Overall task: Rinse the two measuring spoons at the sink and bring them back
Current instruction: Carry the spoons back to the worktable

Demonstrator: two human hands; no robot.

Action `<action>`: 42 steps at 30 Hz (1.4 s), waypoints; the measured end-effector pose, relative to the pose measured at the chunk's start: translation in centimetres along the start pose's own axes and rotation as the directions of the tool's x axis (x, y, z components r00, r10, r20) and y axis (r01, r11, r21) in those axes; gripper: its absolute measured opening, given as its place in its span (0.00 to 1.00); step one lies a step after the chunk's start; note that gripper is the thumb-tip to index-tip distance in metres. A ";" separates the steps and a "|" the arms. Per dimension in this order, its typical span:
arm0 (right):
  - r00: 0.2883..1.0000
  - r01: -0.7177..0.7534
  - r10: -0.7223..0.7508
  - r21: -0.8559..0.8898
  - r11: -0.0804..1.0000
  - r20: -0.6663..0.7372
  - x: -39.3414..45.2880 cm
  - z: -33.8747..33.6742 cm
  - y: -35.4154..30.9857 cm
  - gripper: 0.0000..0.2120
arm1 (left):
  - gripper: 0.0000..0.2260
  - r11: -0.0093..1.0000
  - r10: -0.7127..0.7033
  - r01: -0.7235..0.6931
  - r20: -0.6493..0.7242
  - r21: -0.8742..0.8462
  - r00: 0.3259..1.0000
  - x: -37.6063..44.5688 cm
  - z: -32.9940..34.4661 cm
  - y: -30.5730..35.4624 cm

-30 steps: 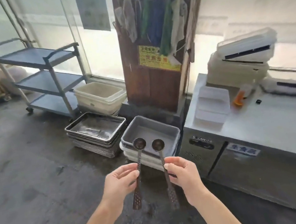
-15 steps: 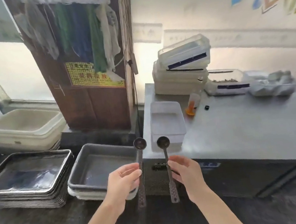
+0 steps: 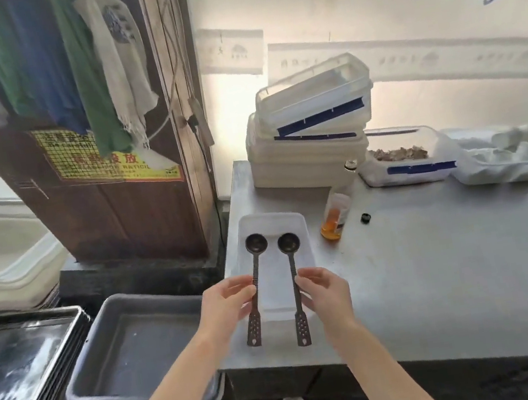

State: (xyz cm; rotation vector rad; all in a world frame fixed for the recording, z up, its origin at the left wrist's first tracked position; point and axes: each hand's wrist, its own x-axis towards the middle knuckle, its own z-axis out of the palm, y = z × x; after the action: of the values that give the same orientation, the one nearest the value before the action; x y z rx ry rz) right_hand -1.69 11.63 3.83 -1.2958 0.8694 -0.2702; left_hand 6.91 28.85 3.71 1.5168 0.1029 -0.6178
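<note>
A: So, which step is this, would you say?

B: The return leg, I'd judge. No sink is in view, and each hand carries one spoon upright over the near left corner of the steel counter (image 3: 438, 276). The left hand (image 3: 227, 304) pinches the stem of the left measuring spoon (image 3: 256, 279) between thumb and fingertips; the right hand (image 3: 324, 293) is closed the same way on the right measuring spoon (image 3: 292, 277).

A: Where do the bowls sit?

B: Both bowls point to the far side and show against the shallow white tray (image 3: 297, 225); the perforated handle ends hang toward the near edge. Whether they are above the tray or touching it, I cannot tell.

A: And the next move?

B: Probably lowering both and loosening the pinches so they lie flat, likely in that tray.

A: The surroundings?

B: On the counter, a small bottle of orange liquid (image 3: 335, 216) stands just right of the tray, its black cap (image 3: 365, 217) beside it. Stacked clear containers (image 3: 313, 124) sit at the far left. On the floor to the left are a grey tub (image 3: 134, 352) and a pile of metal trays (image 3: 23, 362); cloths (image 3: 66, 75) hang on a wooden post (image 3: 141, 211).
</note>
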 end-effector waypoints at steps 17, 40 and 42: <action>0.938 -0.307 0.257 -0.218 0.926 -0.232 17.3 5.8 4.9 0.10 | 0.09 0.952 -0.167 0.214 -0.217 0.218 0.962 16.1 7.2 -4.4; 0.881 -0.398 0.289 -0.256 0.881 -0.374 19.5 7.4 8.1 0.12 | 0.11 0.910 -0.199 0.277 -0.262 0.310 0.944 18.9 7.9 -8.2; 0.887 -0.388 0.288 -0.246 0.888 -0.360 19.2 7.3 7.9 0.12 | 0.13 0.907 -0.178 0.256 -0.246 0.333 0.953 18.8 7.8 -8.0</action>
State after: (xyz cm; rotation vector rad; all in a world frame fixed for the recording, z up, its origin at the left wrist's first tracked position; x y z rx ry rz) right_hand 13.87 7.21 -11.13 -1.3801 1.4447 -0.0562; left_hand 16.86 16.09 -10.95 1.9467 0.3421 -0.6779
